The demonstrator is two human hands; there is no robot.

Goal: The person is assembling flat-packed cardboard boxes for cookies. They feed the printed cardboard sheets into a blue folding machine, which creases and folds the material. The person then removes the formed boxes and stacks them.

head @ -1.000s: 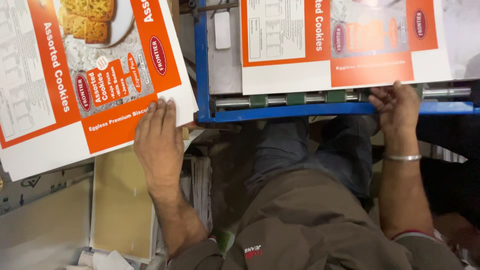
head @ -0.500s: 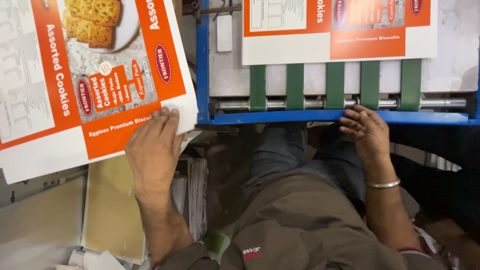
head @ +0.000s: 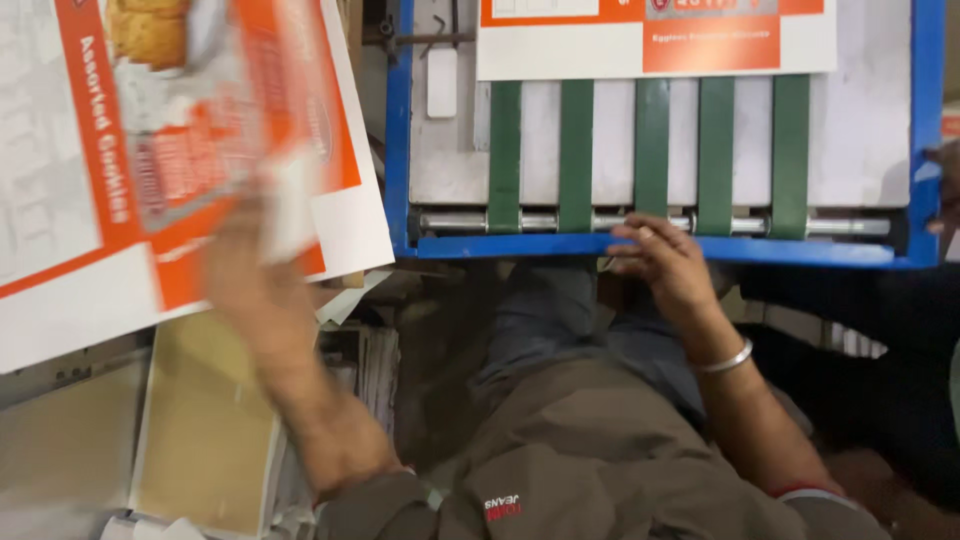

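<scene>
Head view: a seated person at a blue-framed feeder [head: 400, 150] with green belts [head: 576, 150]; a stack of printed sheets [head: 120, 180] lies to the left.
Left hand: left hand [head: 255, 275] is blurred, at the stack's lower right corner, against the top sheet [head: 290, 190] — whether the fingers are pinched on it or lie flat, I cannot tell.
Right hand: right hand [head: 665, 260] rests on the feeder's near edge, fingers [head: 640, 232] loosely together, touching the steel roller [head: 540, 221] between two belts, holding nothing.
Fed sheet: another sheet [head: 655, 40] sits at the far end of the belts, partly out of frame.
Risk, pinch: fingertips lie just beside the belts and on the roller — if these run, a finger or the bangle [head: 725, 358] could be drawn in.
Risk, double pick: the blurred hand may lift two sheets at once, or crease the corner.
Risk, skew: a sheet laid crooked against the blue frame would likely feed askew.
Risk, slide: the stack overhangs the paper piles [head: 200, 440] below; a hard tug could slide it off.
</scene>
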